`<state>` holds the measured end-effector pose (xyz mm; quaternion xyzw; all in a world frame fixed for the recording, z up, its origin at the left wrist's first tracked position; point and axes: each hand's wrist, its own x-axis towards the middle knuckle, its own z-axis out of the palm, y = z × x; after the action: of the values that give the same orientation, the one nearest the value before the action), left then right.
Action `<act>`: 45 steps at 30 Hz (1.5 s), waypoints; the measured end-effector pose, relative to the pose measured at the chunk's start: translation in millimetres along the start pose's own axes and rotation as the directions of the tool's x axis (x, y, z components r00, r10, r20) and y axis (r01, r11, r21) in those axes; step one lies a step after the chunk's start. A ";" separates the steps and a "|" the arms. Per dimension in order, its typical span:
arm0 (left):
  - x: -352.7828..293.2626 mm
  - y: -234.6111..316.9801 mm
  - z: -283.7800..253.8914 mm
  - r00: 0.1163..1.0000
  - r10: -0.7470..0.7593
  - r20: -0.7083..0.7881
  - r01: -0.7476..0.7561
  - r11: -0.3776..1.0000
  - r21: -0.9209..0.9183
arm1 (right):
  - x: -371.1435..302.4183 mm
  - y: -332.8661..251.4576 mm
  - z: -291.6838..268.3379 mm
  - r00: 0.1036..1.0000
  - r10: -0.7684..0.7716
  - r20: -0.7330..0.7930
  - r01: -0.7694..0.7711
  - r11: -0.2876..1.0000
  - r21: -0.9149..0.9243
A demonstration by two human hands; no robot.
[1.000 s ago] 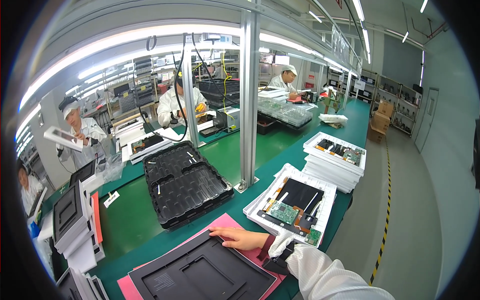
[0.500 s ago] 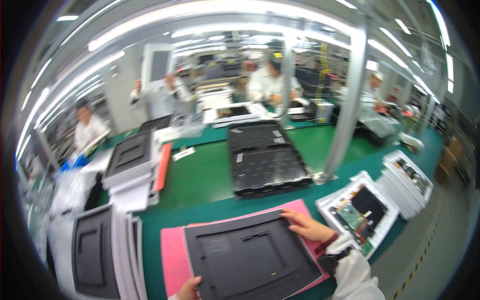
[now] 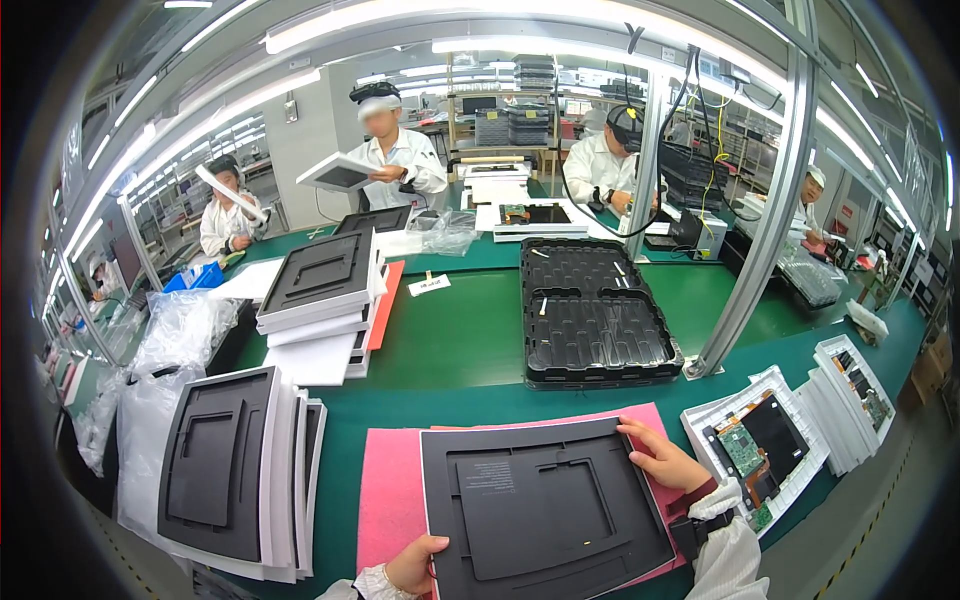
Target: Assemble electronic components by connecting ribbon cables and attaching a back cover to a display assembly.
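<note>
A black rectangular back panel (image 3: 535,545) with a raised frame-shaped outline and a thin white edge lies in front of me. It rests on a pink foam sheet (image 3: 388,490). My left hand (image 3: 412,565) grips the panel's near left edge, thumb on top and fingers mostly hidden beneath. At the far right corner, my right hand (image 3: 668,462) is closed over the rim, its fingertips on the black surface. To the left stands a stack of similar black panels in white frames (image 3: 215,470). On the right lies a white-framed unit with a green circuit board (image 3: 740,448).
A black plastic tray (image 3: 598,325) sits beyond the mat, beside a metal post (image 3: 765,225). Another panel stack (image 3: 318,275) stands at the back left, near clear plastic bags (image 3: 180,330). More white frames (image 3: 850,400) lean at the far right. Several co-workers sit or stand across the bench.
The view has swung, so the bench appears shifted to the right, and it is sharper. Both hands stay on the panel. A co-worker across has lowered a white-framed panel from upright to tilted.
</note>
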<state>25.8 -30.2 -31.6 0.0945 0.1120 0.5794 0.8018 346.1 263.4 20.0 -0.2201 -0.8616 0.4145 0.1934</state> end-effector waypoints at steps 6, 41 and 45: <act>13.7 1.0 16.4 0.879 0.071 -0.472 0.107 0.934 0.340 | -3.0 17.2 -4.9 1.000 -0.001 -0.030 0.000 1.000 -0.024; -14.5 22.1 -71.4 0.940 -0.056 -0.337 0.133 0.969 0.209 | -2.3 11.3 -0.6 0.996 0.028 -0.083 -0.025 0.999 0.038; -15.2 16.0 -46.1 0.979 -0.074 -0.192 0.100 0.987 0.129 | -1.2 11.7 0.7 0.997 0.032 -0.077 -0.029 0.999 0.038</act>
<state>-6.7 -38.7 -70.1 0.0897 0.2304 0.5410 0.8038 349.3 268.9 10.0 -0.2454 -0.8422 0.4243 0.2244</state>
